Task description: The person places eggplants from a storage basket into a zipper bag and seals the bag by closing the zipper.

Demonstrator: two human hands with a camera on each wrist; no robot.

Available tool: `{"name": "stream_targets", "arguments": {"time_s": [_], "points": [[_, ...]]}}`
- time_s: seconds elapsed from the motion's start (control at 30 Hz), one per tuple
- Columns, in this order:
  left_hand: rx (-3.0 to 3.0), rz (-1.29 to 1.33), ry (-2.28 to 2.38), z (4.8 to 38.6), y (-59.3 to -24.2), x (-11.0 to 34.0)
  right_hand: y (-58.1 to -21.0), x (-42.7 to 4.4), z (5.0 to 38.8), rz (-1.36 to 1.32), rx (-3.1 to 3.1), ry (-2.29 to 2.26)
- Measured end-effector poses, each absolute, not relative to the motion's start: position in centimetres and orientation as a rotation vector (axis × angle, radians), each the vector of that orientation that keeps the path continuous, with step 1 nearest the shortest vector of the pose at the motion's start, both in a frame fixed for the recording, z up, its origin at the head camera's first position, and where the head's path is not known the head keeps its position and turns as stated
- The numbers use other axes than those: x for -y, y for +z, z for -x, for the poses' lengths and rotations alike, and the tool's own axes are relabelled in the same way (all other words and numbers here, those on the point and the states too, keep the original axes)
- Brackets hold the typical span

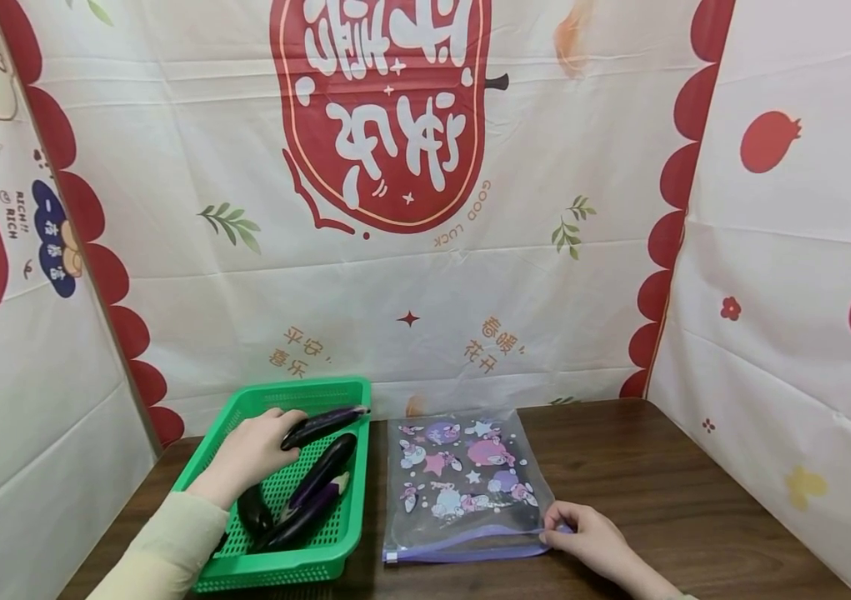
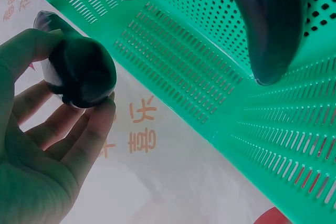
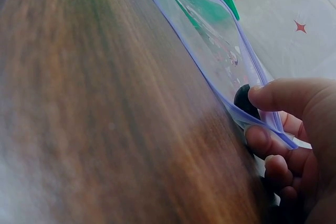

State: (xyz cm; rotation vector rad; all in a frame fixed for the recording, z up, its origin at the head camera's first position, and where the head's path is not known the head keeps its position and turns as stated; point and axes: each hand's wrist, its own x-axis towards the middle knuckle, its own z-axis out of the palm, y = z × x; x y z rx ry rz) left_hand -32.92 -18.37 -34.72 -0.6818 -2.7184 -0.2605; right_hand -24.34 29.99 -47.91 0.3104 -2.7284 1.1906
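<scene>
Our left hand (image 1: 254, 448) grips one eggplant (image 1: 325, 427) above the green plastic basket (image 1: 275, 572), its long axis running rightward from that grip. Our right hand (image 1: 584, 537) pinches the printed zip-top bag (image 1: 463, 475) at one corner of its parted mouth. That mouth lies right of the held eggplant and closer to us, our right hand nearer it.

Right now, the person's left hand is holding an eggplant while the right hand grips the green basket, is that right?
Not quite: the right hand holds a corner of the purple-edged clear bag, not the green basket, as the head view shows. The left hand is indeed holding an eggplant.
</scene>
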Motion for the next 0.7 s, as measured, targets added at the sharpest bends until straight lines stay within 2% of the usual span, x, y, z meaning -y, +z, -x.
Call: {"name": "stream_targets", "arguments": {"time_s": [0.7], "points": [[2.715,0.723,-0.256,32.4,-33.5,17.5,-48.1,-30.1,24.4,-0.321,2.718,1.22]]}}
